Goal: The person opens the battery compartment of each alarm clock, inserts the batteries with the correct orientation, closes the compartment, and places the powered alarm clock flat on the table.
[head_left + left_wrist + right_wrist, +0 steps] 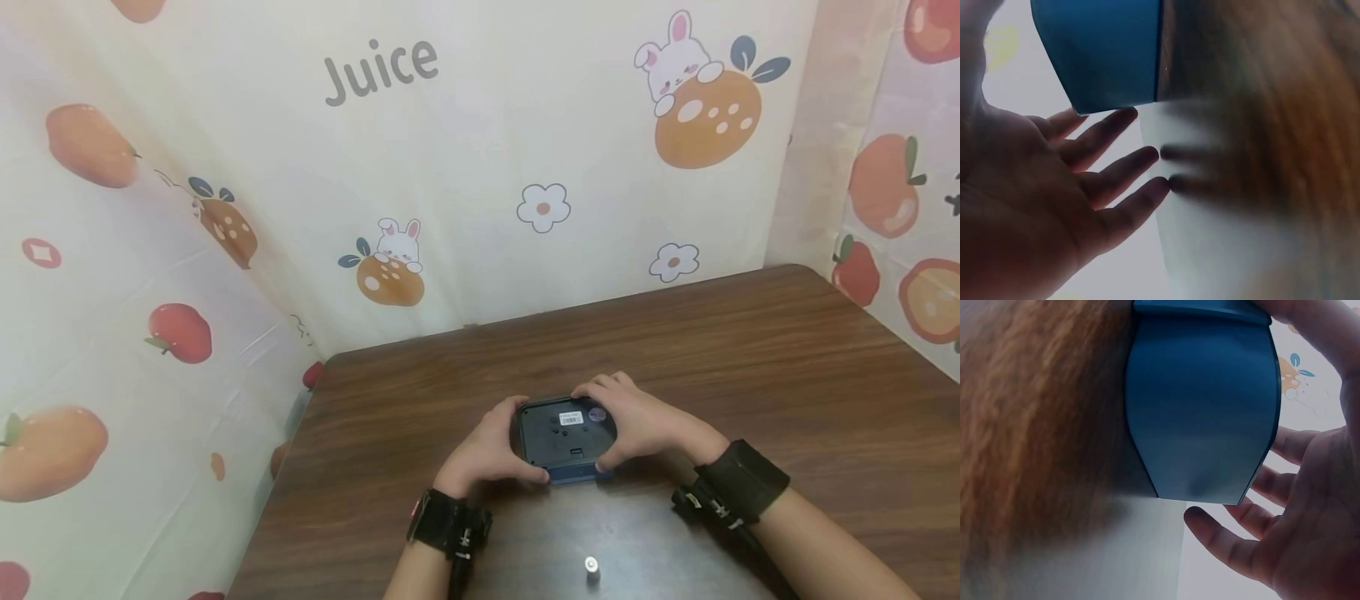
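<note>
The left hand (489,448) and right hand (643,422) grip opposite sides of a boxy blue plastic device (553,442), black face up, inside the brown wood-grain desk's (382,425) left edge; a small whitish cylinder (592,570) stands nearer.

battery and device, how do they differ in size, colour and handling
Size: the battery is much smaller than the device.
Shape: the battery is a narrow cylinder; the device is broad and flat-backed.
Colour: the battery looks whitish; the device has a black back and blue sides.
Handling: the battery stands untouched; the left hand and right hand hold the device.
</note>
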